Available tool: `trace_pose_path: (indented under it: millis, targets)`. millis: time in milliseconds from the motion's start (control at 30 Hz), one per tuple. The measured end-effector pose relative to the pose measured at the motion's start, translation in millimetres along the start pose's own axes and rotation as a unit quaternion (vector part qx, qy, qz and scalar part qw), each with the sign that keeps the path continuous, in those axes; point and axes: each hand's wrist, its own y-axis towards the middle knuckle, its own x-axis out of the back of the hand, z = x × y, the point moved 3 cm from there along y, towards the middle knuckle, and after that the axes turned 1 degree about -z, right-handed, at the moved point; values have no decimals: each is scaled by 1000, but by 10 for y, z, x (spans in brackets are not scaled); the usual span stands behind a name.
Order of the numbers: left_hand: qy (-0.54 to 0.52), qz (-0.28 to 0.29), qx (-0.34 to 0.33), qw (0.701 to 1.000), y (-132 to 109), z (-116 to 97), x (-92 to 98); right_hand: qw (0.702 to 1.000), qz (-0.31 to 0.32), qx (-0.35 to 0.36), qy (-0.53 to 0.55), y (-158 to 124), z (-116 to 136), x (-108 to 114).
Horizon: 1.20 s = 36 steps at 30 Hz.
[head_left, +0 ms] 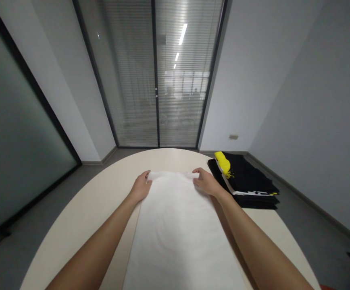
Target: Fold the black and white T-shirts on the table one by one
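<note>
A white garment [178,225] lies flat and lengthwise on a round cream table [102,201], folded into a long strip. My left hand [140,186] grips its far left corner, fingers closed on the cloth. At the far right corner my right hand [205,181] pinches the cloth the same way. Both arms reach forward along the garment's sides.
A stack of folded black clothes [247,181] with a yellow print [223,162] sits on the table's far right. Beyond the table's far edge are glass doors with blinds [157,80], grey floor and white walls.
</note>
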Motion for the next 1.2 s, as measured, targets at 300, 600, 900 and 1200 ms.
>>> trace_pose_path:
  millis: [300,600,900,1200]
  targets:
    - [-114,73,43,990,-128,-380,233,996,86,29,-21,-124,319,431]
    - [-61,98,-3,993,-255,-641,457,987,142,54,-44,-370,475,663]
    - [-74,170,-17,983,-580,-912,766,989,131,62,-27,-737,807,982]
    - [-65,313,-73,945,-1013,-835,953,971,207,121,15,-1221,1023,1128]
